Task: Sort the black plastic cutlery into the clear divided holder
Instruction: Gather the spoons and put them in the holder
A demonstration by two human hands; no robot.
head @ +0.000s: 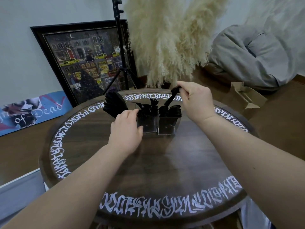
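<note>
The holder (pixel 158 124) stands on the tabletop (pixel 148 162) toward its far side, cutlery upright in its compartments. The left hand (pixel 126 128) is at its left side. The right hand (pixel 194 100) is above its right compartment, pinching 1 spoon (pixel 171 96).

One round wooden table (pixel 148 162) lies under my two hands, the left hand (pixel 126 128) and the right hand (pixel 194 100). On it stands one clear divided holder (pixel 165 128) with three compartments showing: one fanned bundle of knives (pixel 114 104) at left, one cluster of forks (pixel 149 107) in the middle, one stack of spoons (pixel 171 111) at right; single pieces are too dark and crowded to count. My right hand pinches one small bunch of spoons (pixel 173 95); beyond are one framed painting (pixel 87 60), one tripod stand (pixel 119 47), one skateboard deck (pixel 31 111) and one paper bag (pixel 245 98).
</note>
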